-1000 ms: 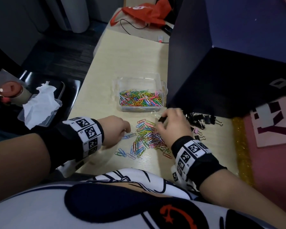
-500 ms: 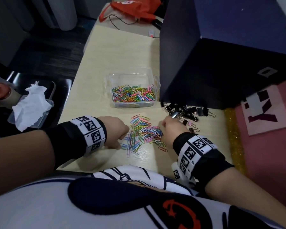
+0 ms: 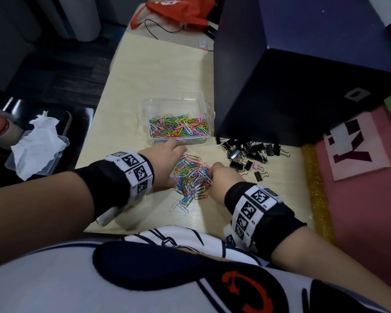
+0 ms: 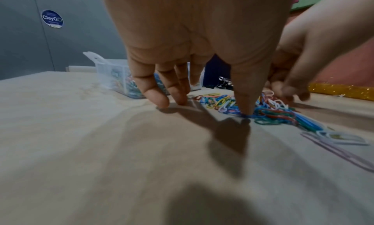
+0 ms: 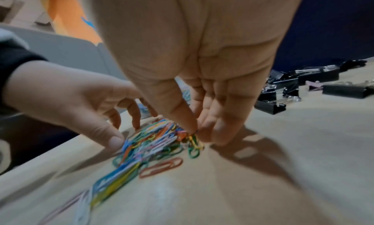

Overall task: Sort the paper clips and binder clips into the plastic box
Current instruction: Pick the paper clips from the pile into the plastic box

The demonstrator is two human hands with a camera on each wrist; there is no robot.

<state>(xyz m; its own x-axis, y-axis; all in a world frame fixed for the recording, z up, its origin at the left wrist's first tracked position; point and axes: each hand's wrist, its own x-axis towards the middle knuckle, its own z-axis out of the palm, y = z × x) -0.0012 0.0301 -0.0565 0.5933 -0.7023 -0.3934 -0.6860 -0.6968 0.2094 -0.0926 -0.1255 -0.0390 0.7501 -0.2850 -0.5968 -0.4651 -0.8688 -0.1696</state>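
A clear plastic box on the pale table holds many coloured paper clips. Just in front of it lies a loose pile of coloured paper clips. My left hand stands at the pile's left edge. Its fingers point down onto the table and its thumb presses on the clips. At the pile's right edge, my right hand pinches a few paper clips between thumb and fingertips. Black binder clips lie in a heap to the right, with one pink among them.
A large dark blue box stands right behind the binder clips and beside the plastic box. A pink board lies at the right. Off the table's left edge sits a plastic tub with tissue. An orange bag lies at the far end.
My right hand left the binder clip heap and came to the pile's right edge. My left hand slid forward to its left edge. The loose clips are bunched closer together.
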